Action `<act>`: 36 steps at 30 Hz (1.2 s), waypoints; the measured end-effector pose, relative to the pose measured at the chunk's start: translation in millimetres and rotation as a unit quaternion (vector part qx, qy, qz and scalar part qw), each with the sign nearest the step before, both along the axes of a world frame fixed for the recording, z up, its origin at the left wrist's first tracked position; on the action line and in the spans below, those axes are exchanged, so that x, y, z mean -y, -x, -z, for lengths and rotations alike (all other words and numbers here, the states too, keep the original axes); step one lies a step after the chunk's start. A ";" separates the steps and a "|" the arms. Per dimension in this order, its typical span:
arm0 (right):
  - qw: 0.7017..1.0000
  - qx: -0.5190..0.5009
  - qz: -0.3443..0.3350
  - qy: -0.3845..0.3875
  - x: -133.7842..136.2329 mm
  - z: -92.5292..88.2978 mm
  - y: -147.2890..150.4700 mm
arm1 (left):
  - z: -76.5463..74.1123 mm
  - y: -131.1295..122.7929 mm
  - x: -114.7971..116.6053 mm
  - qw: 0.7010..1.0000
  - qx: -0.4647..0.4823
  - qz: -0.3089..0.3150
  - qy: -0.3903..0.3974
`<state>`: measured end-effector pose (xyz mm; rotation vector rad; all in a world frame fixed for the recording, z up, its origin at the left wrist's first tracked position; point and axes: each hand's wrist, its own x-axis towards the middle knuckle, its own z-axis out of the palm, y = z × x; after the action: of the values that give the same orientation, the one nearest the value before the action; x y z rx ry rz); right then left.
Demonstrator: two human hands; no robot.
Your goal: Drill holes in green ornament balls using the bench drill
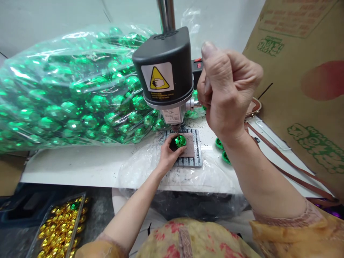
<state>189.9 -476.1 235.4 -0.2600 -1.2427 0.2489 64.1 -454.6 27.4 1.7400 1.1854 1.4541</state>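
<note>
My left hand (170, 152) is closed around a shiny green faceted ball (180, 141), thumb on the near side and fingers on the far side. The ball rests on a flat metal base plate (198, 152), directly below the head of a black bench press (163, 64). Raised at the machine's right side, my right hand (228, 89) is closed in a fist. A metal lever shaft (197, 104) runs from the press toward this fist, which hides most of the lever.
A big clear bag of green balls (75, 93) lies left of the press. Loose green pieces (226, 157) sit by my right forearm. A cardboard box (303, 89) and brown strap (282, 157) are at right. Below left stands a container of gold balls (59, 225). Dark specks litter the plate.
</note>
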 end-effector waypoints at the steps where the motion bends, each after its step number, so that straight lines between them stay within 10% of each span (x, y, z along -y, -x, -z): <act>1: 1.000 0.003 0.007 0.008 0.7 0.3 -0.1 | 0.9 0.1 0.0 1.000 0.002 0.002 0.001; 19: 0.987 0.051 0.151 -0.002 16.8 46.9 -1.8 | 4.6 3.7 1.0 1.000 -0.009 0.021 0.008; 36: 0.992 0.040 0.112 -0.037 10.9 57.4 -4.4 | 5.8 2.5 0.7 0.999 0.009 0.033 -0.004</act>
<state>194.3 -487.0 178.0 -0.3453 -1.2868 0.0000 61.7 -455.3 21.7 1.7510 1.1053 1.4346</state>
